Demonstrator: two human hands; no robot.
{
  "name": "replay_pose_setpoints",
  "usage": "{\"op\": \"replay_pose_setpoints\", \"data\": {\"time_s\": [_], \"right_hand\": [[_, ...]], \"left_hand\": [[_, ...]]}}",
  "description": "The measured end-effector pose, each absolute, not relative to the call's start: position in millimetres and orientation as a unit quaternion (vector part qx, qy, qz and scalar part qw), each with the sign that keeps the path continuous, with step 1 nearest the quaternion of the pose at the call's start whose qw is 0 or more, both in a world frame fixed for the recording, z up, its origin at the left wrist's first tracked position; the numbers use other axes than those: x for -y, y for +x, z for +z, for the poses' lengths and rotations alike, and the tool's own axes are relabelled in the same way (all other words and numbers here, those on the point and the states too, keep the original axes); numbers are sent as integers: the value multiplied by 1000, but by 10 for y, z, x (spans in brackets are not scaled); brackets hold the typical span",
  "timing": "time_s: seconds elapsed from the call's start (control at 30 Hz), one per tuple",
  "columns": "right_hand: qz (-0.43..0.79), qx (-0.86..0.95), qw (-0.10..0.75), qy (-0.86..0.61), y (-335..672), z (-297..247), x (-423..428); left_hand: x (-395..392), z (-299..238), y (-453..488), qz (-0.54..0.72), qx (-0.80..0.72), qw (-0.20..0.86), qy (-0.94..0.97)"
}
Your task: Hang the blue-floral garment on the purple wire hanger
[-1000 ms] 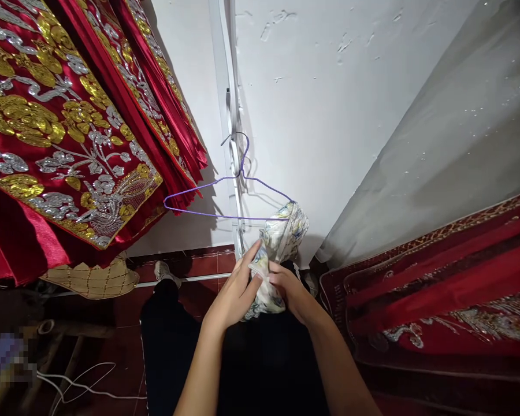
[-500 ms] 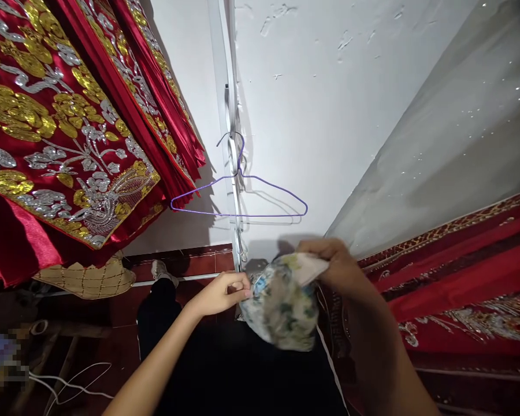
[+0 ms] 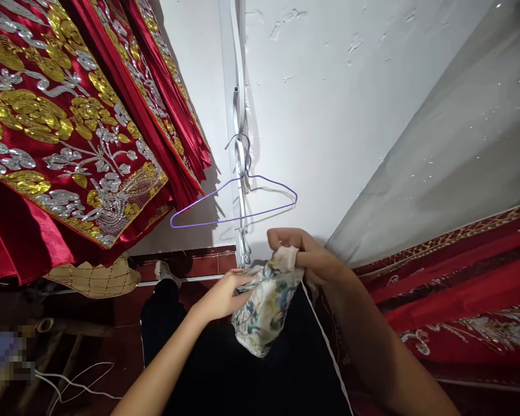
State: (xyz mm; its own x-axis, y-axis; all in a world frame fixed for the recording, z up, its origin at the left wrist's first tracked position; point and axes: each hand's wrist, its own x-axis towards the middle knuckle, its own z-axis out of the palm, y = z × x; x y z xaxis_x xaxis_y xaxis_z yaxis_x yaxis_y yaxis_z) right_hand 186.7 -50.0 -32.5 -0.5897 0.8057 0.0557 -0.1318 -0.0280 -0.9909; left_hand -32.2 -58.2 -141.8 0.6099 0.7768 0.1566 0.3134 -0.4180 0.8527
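Note:
A small floral-patterned cloth (image 3: 264, 303) hangs bunched between my two hands. My right hand (image 3: 305, 257) pinches its upper edge, fingers closed around the fabric. Lower down, my left hand (image 3: 225, 294) grips the cloth's left side. Just above my hands a bare purple wire hanger (image 3: 236, 202) hangs tilted from a hook on the white wall pipe (image 3: 239, 115). My black trousers (image 3: 242, 370) fill the space below the cloth.
Red garments with gold and silver embroidery (image 3: 69, 133) hang at the left. More red embroidered fabric (image 3: 459, 289) lies at the right under a grey sheet (image 3: 450, 144). A woven item (image 3: 95, 277) and a white cable (image 3: 73, 381) lie on the dark red floor.
The cloth came off the hanger a second ago and is held lower now. The bare hanger has swung and tilted. My hands have drawn closer together on the cloth.

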Motion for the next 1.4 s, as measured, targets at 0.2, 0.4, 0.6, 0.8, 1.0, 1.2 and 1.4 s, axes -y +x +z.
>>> {"op": "replay_pose_setpoints", "data": {"time_s": [0.2, 0.4, 0.6, 0.8, 1.0, 1.2, 1.4], "right_hand": [[518, 622, 431, -398, 2211, -242, 318], [302, 656, 552, -417, 1816, -727, -373], [381, 680, 453, -434, 1835, -1198, -618], [334, 699, 401, -488, 2179, -1141, -232], [306, 715, 377, -503, 2341, -873, -37], [330, 738, 363, -464, 2297, -835, 120], [281, 774, 286, -491, 2136, -764, 450]], "left_hand": [[514, -1463, -1009, 237, -484, 277, 796], [694, -1067, -1338, 279, -538, 172, 777], [774, -896, -1488, 214, -539, 158, 799], [656, -1007, -1589, 169, -526, 229, 801], [438, -593, -1486, 199, -592, 175, 761], [305, -199, -1144, 337, -523, 37, 782], [-32, -206, -817, 397, -436, 93, 803]]}}
